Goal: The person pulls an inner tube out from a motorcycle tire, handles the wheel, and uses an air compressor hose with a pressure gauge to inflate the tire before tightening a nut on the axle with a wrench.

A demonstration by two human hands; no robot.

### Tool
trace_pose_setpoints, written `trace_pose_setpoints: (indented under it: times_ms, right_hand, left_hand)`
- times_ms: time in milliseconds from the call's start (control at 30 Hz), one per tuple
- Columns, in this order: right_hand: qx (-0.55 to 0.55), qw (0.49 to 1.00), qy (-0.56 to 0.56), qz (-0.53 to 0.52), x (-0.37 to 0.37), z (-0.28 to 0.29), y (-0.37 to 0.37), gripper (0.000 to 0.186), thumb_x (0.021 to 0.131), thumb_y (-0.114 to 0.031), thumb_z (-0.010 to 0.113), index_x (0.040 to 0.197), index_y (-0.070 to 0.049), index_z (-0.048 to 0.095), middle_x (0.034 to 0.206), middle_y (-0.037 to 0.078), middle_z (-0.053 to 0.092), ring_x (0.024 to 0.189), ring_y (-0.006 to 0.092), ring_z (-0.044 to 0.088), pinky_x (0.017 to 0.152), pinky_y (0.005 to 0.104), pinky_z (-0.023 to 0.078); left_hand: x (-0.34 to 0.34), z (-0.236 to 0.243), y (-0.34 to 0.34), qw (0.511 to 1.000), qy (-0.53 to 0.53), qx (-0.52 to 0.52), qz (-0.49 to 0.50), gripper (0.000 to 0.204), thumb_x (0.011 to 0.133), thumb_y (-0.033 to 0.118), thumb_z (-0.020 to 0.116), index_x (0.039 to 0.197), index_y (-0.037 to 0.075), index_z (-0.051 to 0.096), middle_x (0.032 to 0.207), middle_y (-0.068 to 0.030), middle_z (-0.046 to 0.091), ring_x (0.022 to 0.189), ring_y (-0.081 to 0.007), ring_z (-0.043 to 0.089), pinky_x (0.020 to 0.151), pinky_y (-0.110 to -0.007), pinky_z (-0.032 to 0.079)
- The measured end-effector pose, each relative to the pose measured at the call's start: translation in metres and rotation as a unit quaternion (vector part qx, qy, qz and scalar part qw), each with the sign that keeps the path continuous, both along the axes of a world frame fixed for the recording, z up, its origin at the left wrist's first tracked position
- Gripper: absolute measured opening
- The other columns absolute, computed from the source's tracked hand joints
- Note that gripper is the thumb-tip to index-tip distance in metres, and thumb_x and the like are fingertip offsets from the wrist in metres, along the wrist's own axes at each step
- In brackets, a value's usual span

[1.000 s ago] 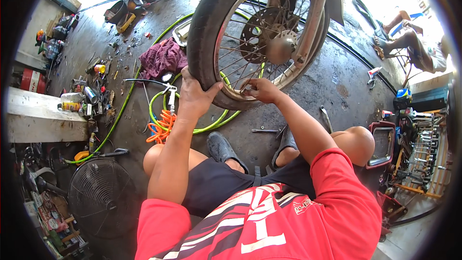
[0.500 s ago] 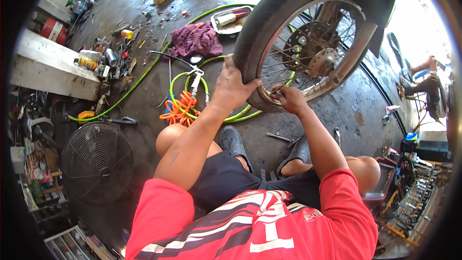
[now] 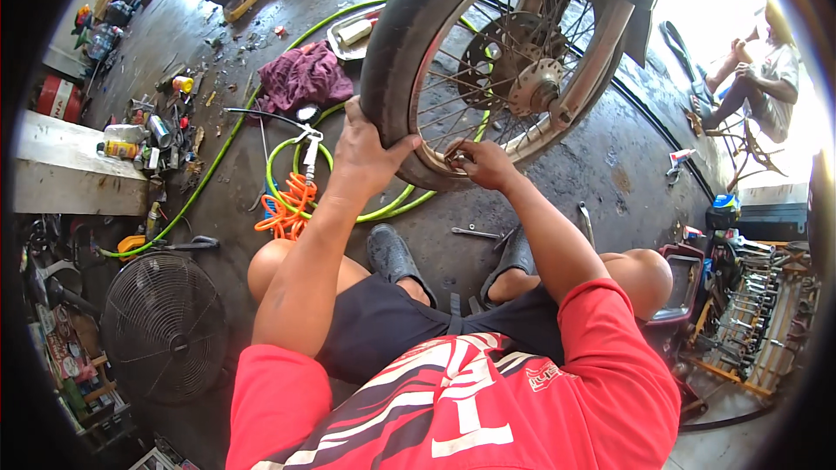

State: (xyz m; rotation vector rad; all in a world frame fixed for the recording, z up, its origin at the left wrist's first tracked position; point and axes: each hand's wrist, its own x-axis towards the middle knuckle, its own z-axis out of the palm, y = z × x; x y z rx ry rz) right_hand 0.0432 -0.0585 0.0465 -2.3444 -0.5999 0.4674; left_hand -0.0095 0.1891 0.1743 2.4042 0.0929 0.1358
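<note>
A spoked motorcycle wheel with a black tyre (image 3: 383, 87) stands in front of me, its disc and hub (image 3: 537, 87) facing partly toward me. My left hand (image 3: 366, 158) grips the tyre at its lower left, thumb on the sidewall and fingers around the tread. At the lower part of the metal rim (image 3: 427, 152), my right hand (image 3: 488, 165) is closed in a pinch. Something small and dark shows between its fingertips by the rim, too small to name. A fork leg (image 3: 596, 61) runs up on the wheel's right side.
Left of the wheel lie a green air hose (image 3: 218, 157), an orange coiled hose (image 3: 292, 209), a purple cloth (image 3: 305, 78) and a tray (image 3: 335, 39). A spanner (image 3: 475, 232) lies by my shoes. A black fan (image 3: 165, 326) stands left, a tool rack (image 3: 753, 313) right; a person (image 3: 758, 78) sits far right.
The whole view has shifted, so the wheel and floor things appear farther left. Both hands keep their places on the wheel; the right fingers have turned slightly at the rim.
</note>
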Motion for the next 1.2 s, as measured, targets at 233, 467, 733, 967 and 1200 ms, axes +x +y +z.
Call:
trace_pose_setpoints:
  times_ms: [233, 467, 733, 967, 1200]
  right_hand:
    - [-0.100, 0.994, -0.043, 0.006, -0.003, 0.010, 0.008, 0.028, 0.085, -0.034, 0.067, 0.112, -0.028, 0.070, 0.095, 0.015, 0.072, 0.089, 0.0366, 0.068, 0.077, 0.0467, 0.053]
    - [0.076, 0.974, -0.118, -0.179, -0.047, -0.034, 0.015, 0.029, 0.087, -0.027, 0.069, 0.113, -0.015, 0.070, 0.087, 0.016, 0.070, 0.084, 0.0366, 0.068, 0.075, 0.0448, 0.054]
    - [-0.166, 0.976, 0.009, -0.138, -0.139, -0.161, -0.044, 0.054, 0.076, -0.014, 0.065, 0.129, -0.007, 0.055, 0.122, 0.019, 0.058, 0.115, 0.0390, 0.057, 0.092, 0.0488, 0.049]
    - [-0.062, 0.968, -0.022, -0.241, -0.098, -0.067, -0.045, 0.015, 0.078, -0.014, 0.063, 0.084, -0.008, 0.075, 0.088, 0.016, 0.073, 0.086, 0.0313, 0.072, 0.073, 0.0487, 0.056]
    - [0.177, 0.680, -0.634, -0.323, -0.287, 0.195, -0.181, 0.006, 0.078, -0.020, 0.070, 0.077, -0.014, 0.068, 0.083, 0.004, 0.067, 0.081, 0.0255, 0.066, 0.069, 0.0420, 0.051]
  left_hand:
    - [-0.003, 0.002, 0.001, 1.000, 0.000, -0.004, -0.003, 0.093, 0.074, 0.037, 0.085, 0.132, -0.014, 0.033, 0.119, -0.0331, 0.058, 0.112, -0.0464, 0.060, 0.096, -0.046, 0.048]
    - [0.002, 0.022, 0.006, 0.986, 0.158, 0.050, -0.009, 0.086, 0.076, 0.045, 0.081, 0.130, -0.014, 0.049, 0.132, -0.0301, 0.053, 0.120, -0.0447, 0.055, 0.100, -0.045, 0.044]
    - [0.015, -0.015, 0.020, 0.986, -0.055, -0.158, 0.010, 0.085, 0.081, 0.040, 0.082, 0.140, -0.006, 0.041, 0.130, -0.0206, 0.059, 0.114, -0.0290, 0.060, 0.099, -0.038, 0.046]
    - [0.051, -0.022, -0.019, 0.958, -0.272, 0.023, 0.090, 0.097, 0.077, 0.059, 0.077, 0.134, -0.013, 0.045, 0.132, -0.0323, 0.054, 0.116, -0.0424, 0.058, 0.102, -0.044, 0.046]
    - [0.059, 0.022, 0.005, 0.956, -0.232, 0.027, 0.179, 0.101, 0.073, 0.057, 0.082, 0.137, -0.011, 0.042, 0.133, -0.0302, 0.053, 0.116, -0.0400, 0.059, 0.100, -0.046, 0.049]
